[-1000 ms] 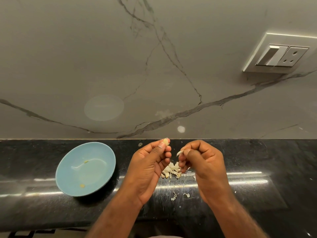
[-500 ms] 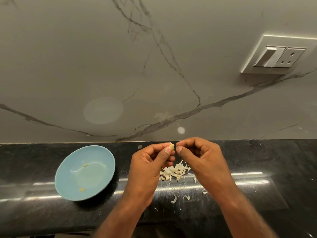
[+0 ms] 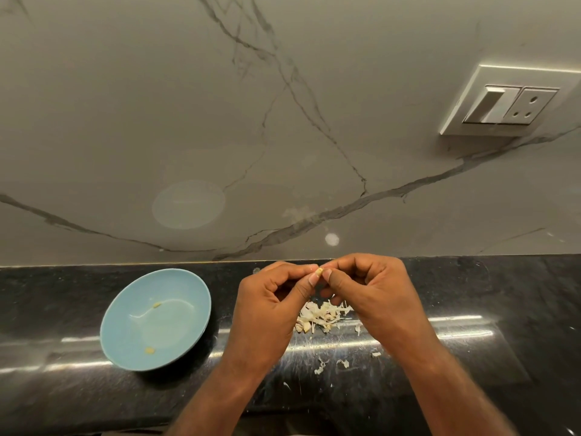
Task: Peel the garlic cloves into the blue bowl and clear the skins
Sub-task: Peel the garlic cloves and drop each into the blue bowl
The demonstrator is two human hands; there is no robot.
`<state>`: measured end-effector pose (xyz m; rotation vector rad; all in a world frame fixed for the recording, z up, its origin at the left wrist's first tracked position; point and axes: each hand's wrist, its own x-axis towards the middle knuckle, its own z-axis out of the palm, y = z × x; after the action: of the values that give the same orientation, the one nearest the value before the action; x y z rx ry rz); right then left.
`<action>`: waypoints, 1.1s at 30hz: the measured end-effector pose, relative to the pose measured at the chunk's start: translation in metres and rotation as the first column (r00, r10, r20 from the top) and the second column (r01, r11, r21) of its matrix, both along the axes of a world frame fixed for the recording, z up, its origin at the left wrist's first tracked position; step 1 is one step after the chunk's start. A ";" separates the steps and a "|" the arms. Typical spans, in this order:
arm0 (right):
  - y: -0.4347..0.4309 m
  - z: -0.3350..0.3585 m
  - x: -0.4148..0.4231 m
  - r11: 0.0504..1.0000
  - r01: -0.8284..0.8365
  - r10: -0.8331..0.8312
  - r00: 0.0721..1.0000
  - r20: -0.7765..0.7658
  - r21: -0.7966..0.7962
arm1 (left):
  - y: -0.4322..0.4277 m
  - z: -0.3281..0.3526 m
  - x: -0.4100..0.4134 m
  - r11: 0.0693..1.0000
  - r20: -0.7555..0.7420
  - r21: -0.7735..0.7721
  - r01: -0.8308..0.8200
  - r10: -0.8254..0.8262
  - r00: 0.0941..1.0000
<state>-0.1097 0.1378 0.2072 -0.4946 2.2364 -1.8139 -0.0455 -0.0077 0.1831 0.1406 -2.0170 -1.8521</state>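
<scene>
Both left hand (image 3: 270,306) and right hand (image 3: 374,294) pinch one garlic clove (image 3: 319,272), fingers (image 3: 298,272) curled round it, above the skins (image 3: 320,317): seemingly mid-peel. Next, the bared clove likely goes left into the blue bowl (image 3: 176,278).

Blue bowl (image 3: 125,328); black counter (image 3: 63,294); grey-veined marble wall (image 3: 125,121)

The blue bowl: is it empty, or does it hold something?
Nearly empty: the blue bowl holds only two small yellowish pieces.

head cam | looks forward-down | close above counter (image 3: 94,391) | wall (image 3: 125,121) beyond
</scene>
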 end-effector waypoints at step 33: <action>-0.013 -0.004 0.004 0.991 0.041 -0.047 0.998 -0.050 -0.124 | -0.002 -0.003 -0.004 0.868 -0.302 -0.441 -0.228 0.095 0.948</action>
<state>-0.1057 0.1248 0.2034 -0.5252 2.1950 -1.9925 -0.0497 -0.0100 0.1798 -0.0765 -2.1146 -1.1588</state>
